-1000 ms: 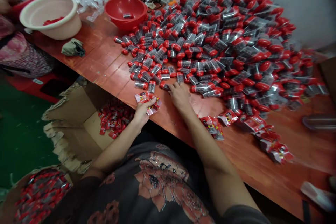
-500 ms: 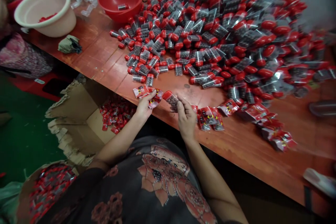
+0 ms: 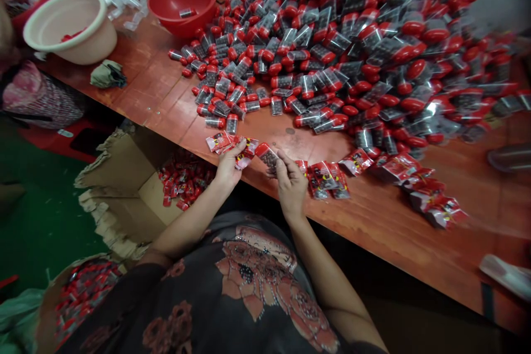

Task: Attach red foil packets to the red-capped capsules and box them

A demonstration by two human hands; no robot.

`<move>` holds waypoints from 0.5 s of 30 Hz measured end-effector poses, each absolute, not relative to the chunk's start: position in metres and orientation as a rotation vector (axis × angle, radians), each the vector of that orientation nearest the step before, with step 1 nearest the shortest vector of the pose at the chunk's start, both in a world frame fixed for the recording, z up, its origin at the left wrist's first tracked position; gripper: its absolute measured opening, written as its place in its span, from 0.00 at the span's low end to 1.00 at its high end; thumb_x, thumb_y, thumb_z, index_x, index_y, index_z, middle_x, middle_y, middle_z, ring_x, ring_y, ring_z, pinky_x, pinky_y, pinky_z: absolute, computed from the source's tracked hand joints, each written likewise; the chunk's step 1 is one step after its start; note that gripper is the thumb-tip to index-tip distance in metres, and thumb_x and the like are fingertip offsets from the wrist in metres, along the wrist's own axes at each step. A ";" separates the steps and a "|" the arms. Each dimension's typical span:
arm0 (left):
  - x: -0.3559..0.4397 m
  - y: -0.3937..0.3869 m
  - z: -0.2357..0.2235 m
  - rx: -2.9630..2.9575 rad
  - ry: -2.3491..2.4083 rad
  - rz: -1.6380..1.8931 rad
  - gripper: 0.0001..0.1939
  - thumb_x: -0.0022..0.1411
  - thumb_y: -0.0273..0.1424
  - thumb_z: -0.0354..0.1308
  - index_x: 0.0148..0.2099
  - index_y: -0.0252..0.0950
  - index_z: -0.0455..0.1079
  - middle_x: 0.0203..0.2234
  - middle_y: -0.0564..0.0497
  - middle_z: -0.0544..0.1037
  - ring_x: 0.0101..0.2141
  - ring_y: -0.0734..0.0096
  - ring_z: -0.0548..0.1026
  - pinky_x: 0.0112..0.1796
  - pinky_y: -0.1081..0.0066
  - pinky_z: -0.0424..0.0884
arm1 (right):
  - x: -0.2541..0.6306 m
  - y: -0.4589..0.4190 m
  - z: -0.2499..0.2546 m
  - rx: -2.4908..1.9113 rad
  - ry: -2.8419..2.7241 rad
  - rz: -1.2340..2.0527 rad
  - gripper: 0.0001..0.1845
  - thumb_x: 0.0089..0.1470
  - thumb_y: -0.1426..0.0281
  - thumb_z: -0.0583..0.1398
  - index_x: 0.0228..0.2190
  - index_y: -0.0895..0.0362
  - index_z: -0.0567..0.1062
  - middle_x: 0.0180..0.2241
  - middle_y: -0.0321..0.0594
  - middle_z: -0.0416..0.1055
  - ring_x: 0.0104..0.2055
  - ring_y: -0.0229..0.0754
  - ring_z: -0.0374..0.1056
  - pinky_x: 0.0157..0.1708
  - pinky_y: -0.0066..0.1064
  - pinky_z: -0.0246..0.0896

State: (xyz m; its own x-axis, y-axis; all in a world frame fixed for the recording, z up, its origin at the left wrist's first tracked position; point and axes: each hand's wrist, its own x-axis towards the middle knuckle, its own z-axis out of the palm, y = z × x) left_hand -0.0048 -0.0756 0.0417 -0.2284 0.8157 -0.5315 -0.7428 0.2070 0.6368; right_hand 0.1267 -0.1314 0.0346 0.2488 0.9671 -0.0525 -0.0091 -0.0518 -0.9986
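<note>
At the table's front edge, my left hand (image 3: 229,167) is closed on a red printed packet (image 3: 248,150) with yellow and black marks. More red packets (image 3: 219,142) lie just beyond its thumb. My right hand (image 3: 292,181) pinches a red-capped clear tube (image 3: 266,155) with dark contents, tilted, its cap toward my left hand. A small gap separates the tube from the packet. Right of that hand, several red printed packets (image 3: 327,177) lie near the edge. Beyond both hands spreads a big pile of red-capped tubes (image 3: 307,61).
A white basin (image 3: 89,47) and a red bowl (image 3: 182,25) stand at the back left, with a crumpled cloth (image 3: 108,74) nearer. Below the edge, a torn cardboard box (image 3: 124,177) contains red packets. Another person's hand (image 3: 6,16) is at the far left.
The view has shifted slightly, so the table and pile sit a little further left and up. Both hands keep nearly the same pose and the same things.
</note>
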 end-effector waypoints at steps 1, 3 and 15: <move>-0.004 -0.076 0.041 0.093 1.083 1.456 0.08 0.47 0.22 0.67 0.31 0.33 0.72 0.26 0.53 0.79 0.31 0.73 0.77 0.41 0.69 0.73 | 0.127 -0.132 0.035 -1.360 -0.985 1.059 0.19 0.58 0.60 0.57 0.49 0.52 0.75 0.39 0.39 0.77 0.29 0.37 0.73 0.32 0.36 0.76; -0.004 -0.077 0.041 0.103 1.082 1.477 0.10 0.46 0.23 0.68 0.32 0.33 0.73 0.27 0.53 0.79 0.31 0.72 0.78 0.41 0.69 0.73 | 0.127 -0.131 0.035 -1.371 -0.957 1.061 0.20 0.58 0.60 0.57 0.49 0.52 0.75 0.39 0.40 0.77 0.27 0.36 0.72 0.31 0.35 0.76; 0.004 -0.083 0.043 0.218 1.024 1.586 0.16 0.40 0.27 0.72 0.33 0.33 0.73 0.28 0.53 0.79 0.30 0.71 0.78 0.39 0.68 0.73 | 0.123 -0.132 0.038 -1.384 -0.876 1.104 0.21 0.56 0.60 0.58 0.48 0.55 0.76 0.33 0.38 0.78 0.25 0.35 0.73 0.29 0.33 0.74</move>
State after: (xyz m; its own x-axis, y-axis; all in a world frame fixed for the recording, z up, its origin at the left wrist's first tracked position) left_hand 0.0040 -0.0835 0.0427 -0.3059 0.8715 -0.3832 -0.7079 0.0609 0.7037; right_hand 0.1228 -0.1316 0.0378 0.2903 0.9469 -0.1379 -0.0808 -0.1193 -0.9896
